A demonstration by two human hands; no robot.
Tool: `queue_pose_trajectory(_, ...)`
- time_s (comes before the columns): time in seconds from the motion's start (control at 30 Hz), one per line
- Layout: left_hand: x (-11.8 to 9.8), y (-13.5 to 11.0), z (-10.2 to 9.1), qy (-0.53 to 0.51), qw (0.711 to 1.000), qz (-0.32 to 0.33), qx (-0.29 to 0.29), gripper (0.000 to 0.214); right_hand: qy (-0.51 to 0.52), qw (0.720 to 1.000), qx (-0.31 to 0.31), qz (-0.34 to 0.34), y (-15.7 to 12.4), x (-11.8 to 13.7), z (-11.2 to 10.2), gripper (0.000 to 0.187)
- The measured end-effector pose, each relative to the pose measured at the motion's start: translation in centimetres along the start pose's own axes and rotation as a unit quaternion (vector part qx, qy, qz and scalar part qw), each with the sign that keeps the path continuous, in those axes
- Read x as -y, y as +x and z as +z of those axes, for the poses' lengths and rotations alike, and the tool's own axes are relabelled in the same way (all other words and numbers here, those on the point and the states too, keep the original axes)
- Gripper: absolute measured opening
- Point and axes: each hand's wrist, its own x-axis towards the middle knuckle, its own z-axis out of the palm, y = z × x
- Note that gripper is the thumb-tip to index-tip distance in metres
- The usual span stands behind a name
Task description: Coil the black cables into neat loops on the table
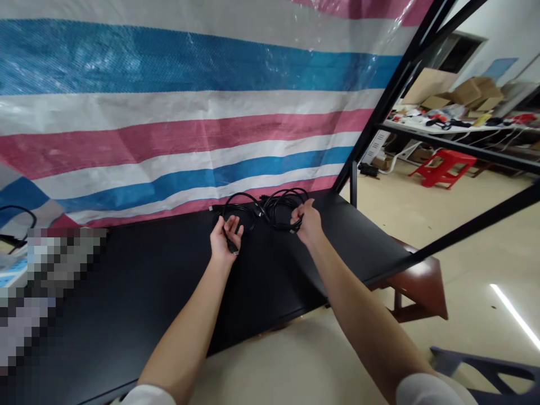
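Observation:
Black cables (pixel 278 211) lie in loose coils near the back of the black tabletop (pixel 270 281), by the striped sheet. My left hand (pixel 225 239) is turned palm up with its fingers curled. A black cable end with a metal-tipped plug (pixel 232 246) lies across that palm, held under the thumb. From it the cable arcs up and over toward the coils. My right hand (pixel 307 222) is closed on the right side of the coiled cable, thumb pointing up. Another plug end (pixel 211 208) rests at the back, left of the coils.
A striped plastic sheet (pixel 202 135) hangs behind the table. Black frame bars (pixel 375 118) rise at the right. Beyond them are a red stool (pixel 442 167), a cluttered white table (pixel 455 128) and a brown wooden bench (pixel 417 287). Pixelated items (pixel 54 270) sit at left.

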Motion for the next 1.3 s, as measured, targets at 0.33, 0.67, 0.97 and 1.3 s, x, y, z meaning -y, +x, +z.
queue_pose_trajectory(0.33, 2.1, 1.0, -0.5, 0.138, 0.986, 0.084, -0.04, 0.027, 0.021, 0.999, 0.04, -0.009, -3.3, -1.9, 2.6, 0.048)
queue_pose_trajectory(0.67, 2.9, -0.3, -0.4, 0.094, 0.992, 0.0, 0.09, 0.054, 0.126, 0.984, 0.099, 0.08, -2.2, -1.3, 1.8, 0.053)
queue_pose_trajectory(0.97, 2.3, -0.2, -0.4, 0.081, 0.996, 0.005, 0.039, 0.035, -0.123, 0.991, -0.046, 0.015, -2.5, -2.9, 2.3, 0.039)
queue_pose_trajectory(1.3, 2.4, -0.5, 0.0, 0.128, 0.985, 0.106, 0.035, 0.057, -0.038, 0.996, -0.024, 0.079, -3.4, -3.3, 3.8, 0.043)
